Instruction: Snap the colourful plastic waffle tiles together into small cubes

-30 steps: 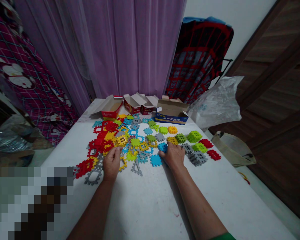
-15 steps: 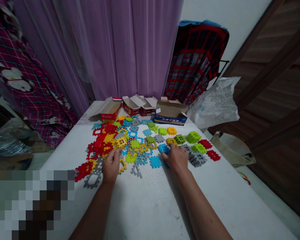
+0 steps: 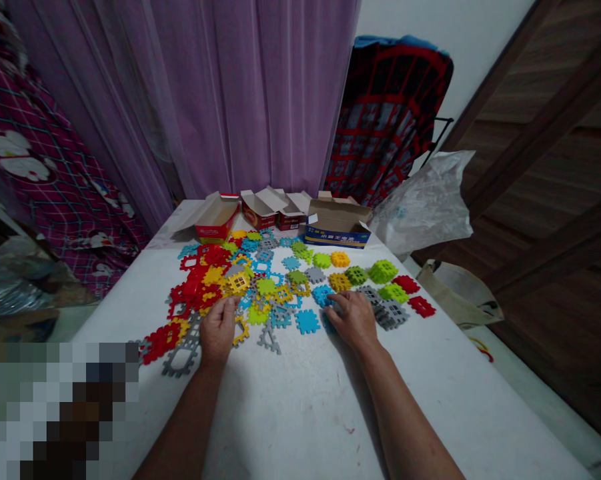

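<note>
My left hand [image 3: 219, 331] is closed at the near left edge of a spread of toothed plastic building tiles. Its fingers press together, and anything between them is hidden. A yellow window tile [image 3: 237, 282] lies just beyond the fingertips. My right hand [image 3: 353, 318] is held palm down, fingers apart and bent a little, with its fingertips at the right edge of a small blue tile stack [image 3: 322, 295]. Whether they touch it I cannot tell. Between the hands lie a flat blue square tile [image 3: 307, 321] and a grey triangular frame tile [image 3: 269, 339].
Red tiles [image 3: 163, 342] are heaped at the left. Sorted groups stand at the right: grey window tiles [image 3: 391, 313], green tiles [image 3: 383, 271] and red tiles [image 3: 422, 307]. Open cartons, including a blue box [image 3: 337, 235] and a red box [image 3: 214, 230], line the back. A clear plastic bag [image 3: 425, 207] hangs beyond.
The view has shifted slightly. My right fingers have moved up a little beside the blue stack and are spread more. My left hand stays closed in about the same place.
</note>
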Tool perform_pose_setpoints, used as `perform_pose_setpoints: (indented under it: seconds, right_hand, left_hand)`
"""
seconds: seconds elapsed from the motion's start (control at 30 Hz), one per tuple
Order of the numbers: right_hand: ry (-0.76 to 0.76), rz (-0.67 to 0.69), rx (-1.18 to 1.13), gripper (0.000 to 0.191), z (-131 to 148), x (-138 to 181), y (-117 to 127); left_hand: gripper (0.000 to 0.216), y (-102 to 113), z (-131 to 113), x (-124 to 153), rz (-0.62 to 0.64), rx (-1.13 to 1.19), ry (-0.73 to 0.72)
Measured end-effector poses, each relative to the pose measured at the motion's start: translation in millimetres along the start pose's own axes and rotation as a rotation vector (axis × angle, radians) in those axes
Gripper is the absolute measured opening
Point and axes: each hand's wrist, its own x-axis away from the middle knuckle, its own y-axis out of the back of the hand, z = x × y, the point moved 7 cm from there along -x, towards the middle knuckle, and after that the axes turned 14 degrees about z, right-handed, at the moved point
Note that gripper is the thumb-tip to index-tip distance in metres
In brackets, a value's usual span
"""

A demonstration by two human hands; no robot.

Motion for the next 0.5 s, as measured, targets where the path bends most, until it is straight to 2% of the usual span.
perform_pose_setpoints:
  seconds: [0.5]
  right_hand:
    - [0.013, 0.058, 0.082, 0.025, 12, -13, -6]
  left_hand:
    - [0.039, 0, -2, 0, -0.009, 0.004, 0.008]
